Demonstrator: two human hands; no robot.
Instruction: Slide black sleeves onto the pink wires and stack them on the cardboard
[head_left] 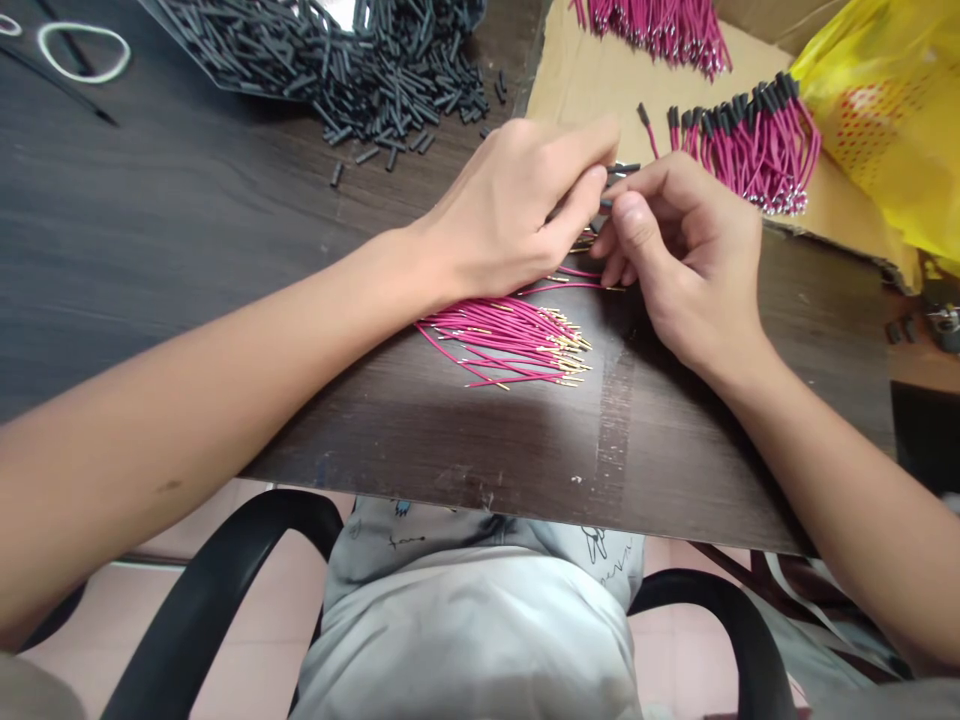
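Over the middle of the dark table, my left hand point(517, 205) is closed, its fingertips bent round something small and dark beside the right fingers. My right hand point(694, 260) pinches a small dark piece between thumb and forefinger; its far end is hidden. A short black tube point(624, 168) pokes out between the two hands. Just below them lies a bundle of pink wires point(517, 340) with gold tips pointing right. A few more wires and metal tips show under the fingers, partly covered.
A pile of black tubes point(405, 85) spills from a tray at the top. Pink wires with black sleeves point(757, 150) lie on cardboard point(592, 75) at the upper right, beside a yellow bag point(892, 120). White rings point(84, 52) are at the upper left.
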